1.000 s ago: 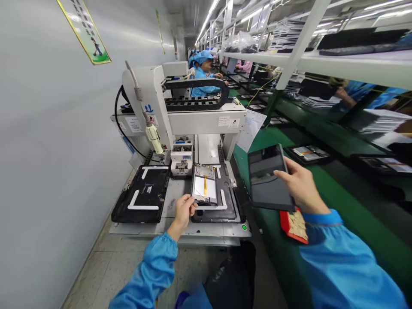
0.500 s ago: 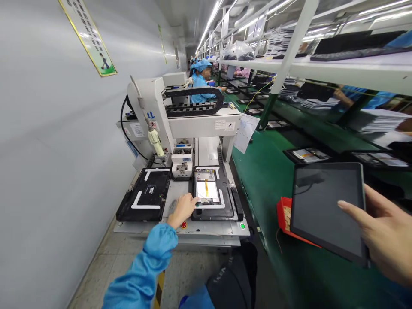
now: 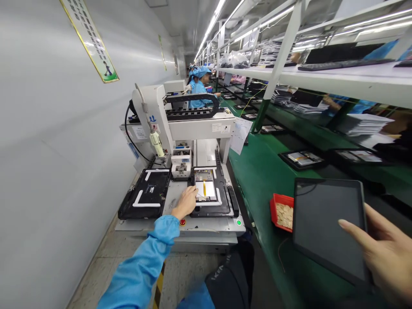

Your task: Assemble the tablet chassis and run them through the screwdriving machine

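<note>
My left hand [image 3: 186, 202] reaches to the left edge of an opened tablet [image 3: 210, 191], its fingers drawn together on that edge. The opened tablet shows a white battery area, an orange ribbon cable and a circuit board. It lies in a black fixture [image 3: 229, 205] with white corner guides. In my right hand [image 3: 384, 240] is a dark-screened tablet [image 3: 328, 223], gripped by its right side with the thumb over the screen. This tablet is tilted and held above the green bench, and its far-side fingers are mostly hidden.
A white benchtop machine [image 3: 199, 128] has a second black fixture [image 3: 144, 195] on its left. On the green bench [image 3: 257, 171], a red bin [image 3: 282, 211] holds small tan pieces. Other opened tablets [image 3: 301, 159] lie farther along. Shelving runs above; a co-worker [image 3: 198, 88] sits beyond.
My left hand has moved slightly up along the opened tablet's left edge. The view has shifted a little, and the held tablet is lower, uncovering more of the red bin.
</note>
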Demonstrator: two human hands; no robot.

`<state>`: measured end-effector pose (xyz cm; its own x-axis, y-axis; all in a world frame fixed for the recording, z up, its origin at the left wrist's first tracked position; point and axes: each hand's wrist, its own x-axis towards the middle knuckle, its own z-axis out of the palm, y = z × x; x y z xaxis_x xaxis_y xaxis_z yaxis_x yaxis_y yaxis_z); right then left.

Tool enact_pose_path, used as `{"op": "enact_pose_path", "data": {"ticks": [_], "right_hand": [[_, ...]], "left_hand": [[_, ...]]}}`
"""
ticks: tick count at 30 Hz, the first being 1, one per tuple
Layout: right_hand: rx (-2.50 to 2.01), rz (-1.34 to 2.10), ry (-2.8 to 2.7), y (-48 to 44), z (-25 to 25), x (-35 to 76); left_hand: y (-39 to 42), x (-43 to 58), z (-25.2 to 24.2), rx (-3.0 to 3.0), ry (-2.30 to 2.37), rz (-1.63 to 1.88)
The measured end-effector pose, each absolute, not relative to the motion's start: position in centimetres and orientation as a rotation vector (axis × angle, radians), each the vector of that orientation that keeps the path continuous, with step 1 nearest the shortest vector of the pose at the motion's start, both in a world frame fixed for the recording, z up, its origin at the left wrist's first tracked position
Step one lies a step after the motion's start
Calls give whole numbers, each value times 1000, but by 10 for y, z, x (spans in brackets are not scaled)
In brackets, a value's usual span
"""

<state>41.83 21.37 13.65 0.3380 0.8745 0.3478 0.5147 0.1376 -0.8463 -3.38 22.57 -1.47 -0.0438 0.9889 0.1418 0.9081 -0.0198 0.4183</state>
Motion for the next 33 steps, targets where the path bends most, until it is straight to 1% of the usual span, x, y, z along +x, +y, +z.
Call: {"op": "enact_pose_path", "data": {"ticks": [3, 5, 6, 8, 11, 14, 21, 23, 24, 26, 27, 28, 29, 31, 33], "right_hand": [[-1571, 575, -1174, 203, 145, 407], [-1590, 609, -1120, 194, 148, 407], [-1601, 611, -1100, 188, 150, 410], [-1625, 609, -1076, 176, 152, 419], [-1673, 593, -1086, 157, 154, 436], [-1742, 526, -1153, 134, 152, 458], [-1914, 343, -1486, 58, 111, 526], [-2036, 223, -1467, 39, 96, 533], [-2091, 162, -1444, 32, 89, 531], [-2192, 103, -1363, 26, 75, 521], [-2235, 121, -1326, 25, 70, 515], [-2254, 135, -1294, 23, 65, 509], [-2234, 133, -1289, 20, 61, 505], [-2183, 97, -1281, 0, 54, 506], [-2235, 21, -1175, -41, 48, 522]], "left_hand": [[211, -22, -4, 2002, 2174, 606], [195, -1, -3, 1971, 2266, 708], [186, 13, -5, 1988, 2242, 767], [169, 49, -16, 2121, 1992, 786], [157, 106, -42, 2288, 1600, 479], [167, 143, -59, 2302, 1574, 257], [180, 153, -66, 2411, 1470, 153], [174, 156, -69, 2437, 1491, 213], [168, 162, -69, 2408, 1501, 308], [150, 187, -64, 2220, 1434, 597], [138, 205, -60, 2046, 1321, 701], [125, 226, -54, 1829, 1164, 732], [110, 248, -48, 1586, 988, 684], [81, 290, -37, 1121, 701, 479], [60, 320, -32, 841, 627, 355]]}}
